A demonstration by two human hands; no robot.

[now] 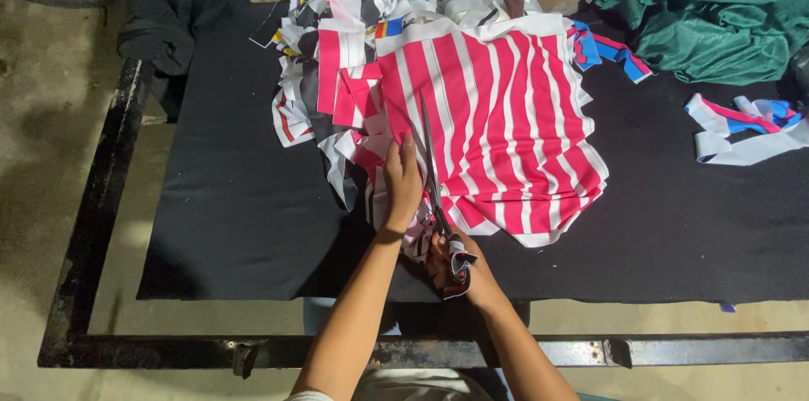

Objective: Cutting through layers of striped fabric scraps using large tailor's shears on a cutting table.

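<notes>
At the table's near edge my right hand [459, 270] gripped the scissors [434, 190], fingers curled through wrapped handles. Just beyond, my left hand [403, 186] pressed flat, fingers together, on the pink-and-white striped fabric [506, 123]. Farther off lay cut strips [324, 72] and green cloth [716, 5].

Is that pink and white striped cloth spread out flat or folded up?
Spread flat: the striped cloth lies open on the black table, stripes running unbroken, with no visible fold.
</notes>
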